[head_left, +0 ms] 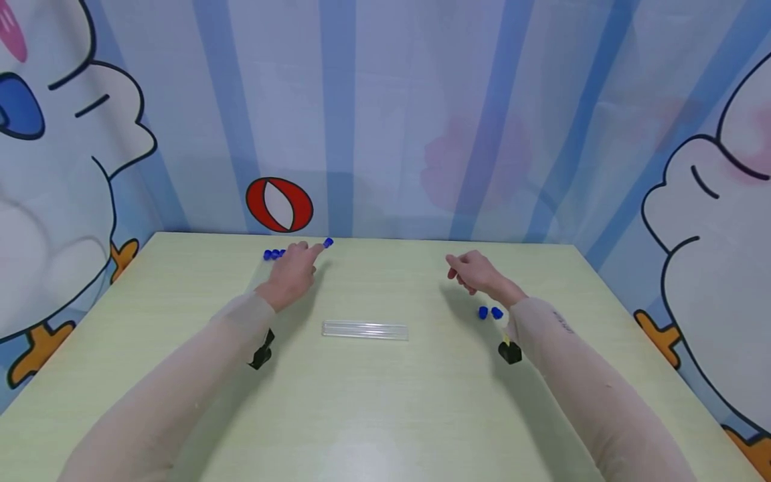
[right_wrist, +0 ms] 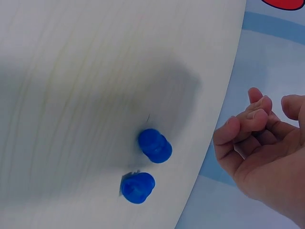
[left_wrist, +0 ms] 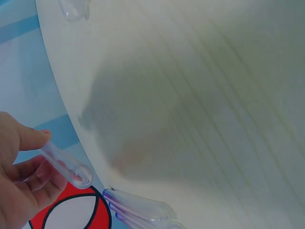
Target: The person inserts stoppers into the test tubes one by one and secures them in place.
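Note:
My left hand [head_left: 292, 276] pinches a clear plastic test tube [left_wrist: 66, 167] between thumb and fingers, its rounded end pointing out of the grip. The blue stopper [head_left: 328, 242] at its other end shows just past the fingertips in the head view. Below that hand, several tubes with blue stoppers [head_left: 274, 254] lie side by side near the table's back edge. My right hand [head_left: 478, 272] hovers over the right of the table, fingers loosely curled around nothing. Two loose blue stoppers [right_wrist: 155, 145] sit on the table close to it.
Clear tubes without stoppers [head_left: 365, 330] lie side by side across the middle of the pale wooden table [head_left: 373, 415]. A striped blue curtain [head_left: 385, 120] with cartoon figures stands right behind the table's back edge and wraps round both sides.

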### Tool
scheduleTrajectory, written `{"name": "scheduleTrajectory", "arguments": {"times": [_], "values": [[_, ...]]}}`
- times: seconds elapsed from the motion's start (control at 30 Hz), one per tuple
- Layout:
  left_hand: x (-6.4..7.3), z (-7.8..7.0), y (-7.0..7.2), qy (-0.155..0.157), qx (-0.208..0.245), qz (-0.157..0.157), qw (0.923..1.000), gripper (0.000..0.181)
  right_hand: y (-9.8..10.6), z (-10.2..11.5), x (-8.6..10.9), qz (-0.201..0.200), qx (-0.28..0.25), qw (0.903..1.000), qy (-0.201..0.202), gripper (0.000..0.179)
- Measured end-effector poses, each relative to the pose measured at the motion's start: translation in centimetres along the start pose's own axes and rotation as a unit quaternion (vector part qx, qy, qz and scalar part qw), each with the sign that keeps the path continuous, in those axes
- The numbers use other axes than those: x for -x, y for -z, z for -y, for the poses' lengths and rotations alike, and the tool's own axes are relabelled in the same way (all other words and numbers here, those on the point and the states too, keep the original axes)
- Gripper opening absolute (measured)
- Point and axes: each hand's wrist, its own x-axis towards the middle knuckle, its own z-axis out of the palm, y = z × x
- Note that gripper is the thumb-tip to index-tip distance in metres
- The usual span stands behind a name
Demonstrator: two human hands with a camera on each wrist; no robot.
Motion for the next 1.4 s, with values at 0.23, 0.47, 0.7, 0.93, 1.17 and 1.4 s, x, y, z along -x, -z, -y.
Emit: {"name": "scheduleTrajectory", "arguments": {"times": [0.23, 0.47, 0.7, 0.93, 1.17, 1.4], "values": [[-0.4, 1.5, -0.3, 0.041, 0.001, 0.014, 0.9991, 0.041, 0.6, -0.6, 0.2, 0.0, -0.003, 0.9999, -0.012, 0.054], [-0.5, 2.7, -0.6, 0.064, -0.002, 0.031, 0.9975, 0.039, 1.0, -1.4, 0.5, -0.001, 0.005, 0.9999, -0.014, 0.053], [-0.3, 3.5, -0.8, 0.079, -0.01, 0.04, 0.996, 0.032, 1.2, -1.5, 0.8, -0.005, 0.021, 0.9997, -0.013, 0.05], [-0.2, 3.9, -1.1, 0.07, -0.031, 0.035, 0.9964, 0.031, 1.3, -1.5, 0.8, -0.004, 0.026, 0.9995, -0.017, 0.049], [-0.1, 3.8, -1.3, 0.064, -0.058, 0.038, 0.9955, 0.033, 1.6, -1.9, 0.7, -0.003, 0.038, 0.9992, -0.013, 0.047], [-0.2, 4.0, -1.5, 0.065, -0.067, 0.046, 0.9946, 0.026, 2.1, -2.0, 0.8, -0.005, 0.132, 0.9912, 0.009, 0.034]]}}
